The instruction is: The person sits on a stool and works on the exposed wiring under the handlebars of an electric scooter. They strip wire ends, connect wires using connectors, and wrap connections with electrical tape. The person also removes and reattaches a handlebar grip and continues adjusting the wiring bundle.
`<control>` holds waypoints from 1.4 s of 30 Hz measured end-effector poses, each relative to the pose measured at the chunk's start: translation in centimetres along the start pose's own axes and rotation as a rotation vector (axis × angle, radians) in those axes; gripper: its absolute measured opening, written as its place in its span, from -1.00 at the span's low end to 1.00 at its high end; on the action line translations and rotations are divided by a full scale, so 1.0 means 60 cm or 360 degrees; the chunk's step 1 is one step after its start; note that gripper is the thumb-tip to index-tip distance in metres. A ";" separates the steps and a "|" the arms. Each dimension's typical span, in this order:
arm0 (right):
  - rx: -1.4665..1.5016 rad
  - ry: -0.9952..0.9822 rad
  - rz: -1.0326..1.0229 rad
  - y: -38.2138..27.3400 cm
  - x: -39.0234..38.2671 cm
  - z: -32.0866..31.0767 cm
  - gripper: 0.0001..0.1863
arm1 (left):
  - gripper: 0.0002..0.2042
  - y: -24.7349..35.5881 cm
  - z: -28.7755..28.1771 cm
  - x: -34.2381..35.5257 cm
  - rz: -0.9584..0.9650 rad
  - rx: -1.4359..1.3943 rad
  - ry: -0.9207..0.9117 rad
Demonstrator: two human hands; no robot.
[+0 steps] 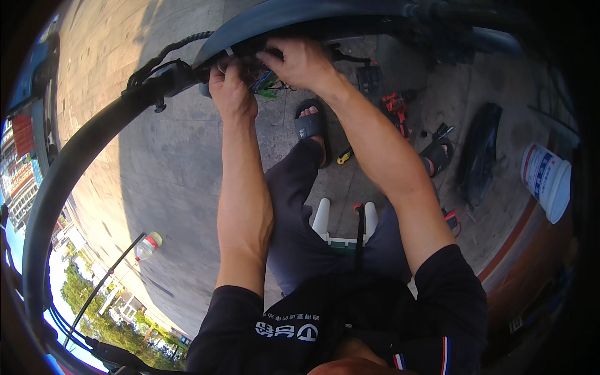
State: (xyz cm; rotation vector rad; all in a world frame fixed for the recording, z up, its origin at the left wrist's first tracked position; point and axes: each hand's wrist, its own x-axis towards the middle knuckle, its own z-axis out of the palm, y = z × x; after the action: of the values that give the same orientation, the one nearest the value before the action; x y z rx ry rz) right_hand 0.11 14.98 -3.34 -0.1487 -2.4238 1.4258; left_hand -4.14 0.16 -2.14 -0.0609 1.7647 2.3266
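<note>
Both my hands reach up under a dark curved vehicle panel [300, 15] at the top of the view. My left hand [231, 87] grips a bundle of coloured wires [265, 84] that hangs from under the panel. My right hand [300, 62] pinches the same wires just to the right, fingers curled in on them. A black handlebar [81, 150] with a cable sweeps down the left side. My feet in black sandals [310, 125] rest on the grey pavement below.
Tools lie on the pavement ahead: a red tool [395, 106], a yellow-handled screwdriver [344, 156], a black cover piece [478, 153]. A white bucket [547, 178] stands at right. A white stool [344, 225] is under me. A plastic bottle [149, 245] lies at left.
</note>
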 end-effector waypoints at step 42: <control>0.0248 -0.0001 0.0276 0.000 0.005 0.020 -0.82 | -0.83 0.028 -0.032 -0.007 -0.0427 -0.0199 0.0074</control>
State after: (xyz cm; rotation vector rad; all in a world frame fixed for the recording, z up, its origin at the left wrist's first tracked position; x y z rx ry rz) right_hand -0.57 14.09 -3.82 -0.3283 -2.3369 1.6824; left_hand -4.27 -2.16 -1.02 -0.3524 1.5214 2.2511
